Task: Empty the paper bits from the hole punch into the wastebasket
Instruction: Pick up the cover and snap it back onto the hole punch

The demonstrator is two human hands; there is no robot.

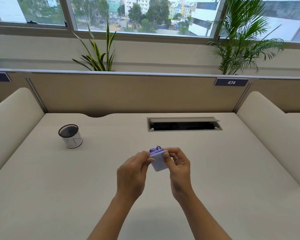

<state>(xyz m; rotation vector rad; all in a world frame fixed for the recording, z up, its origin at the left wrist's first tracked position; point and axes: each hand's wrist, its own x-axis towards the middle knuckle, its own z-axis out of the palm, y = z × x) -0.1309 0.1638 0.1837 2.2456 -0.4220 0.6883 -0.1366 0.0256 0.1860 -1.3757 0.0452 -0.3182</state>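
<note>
A small purple hole punch (158, 161) is held above the middle of the desk, its pale flat underside turned towards me. My left hand (133, 174) pinches its left edge with thumb and fingers. My right hand (177, 168) grips its right edge. Both hands hold it clear of the desk surface. The wastebasket (70, 138), a small black mesh cup wrapped in white paper, stands upright on the desk to the far left of the hands. No paper bits are visible.
A cable slot (184, 124) with its lid raised is set into the beige desk (215, 170) at the back right. A tan partition (128, 94) closes the far edge, padded dividers stand at both sides, and plants rise behind.
</note>
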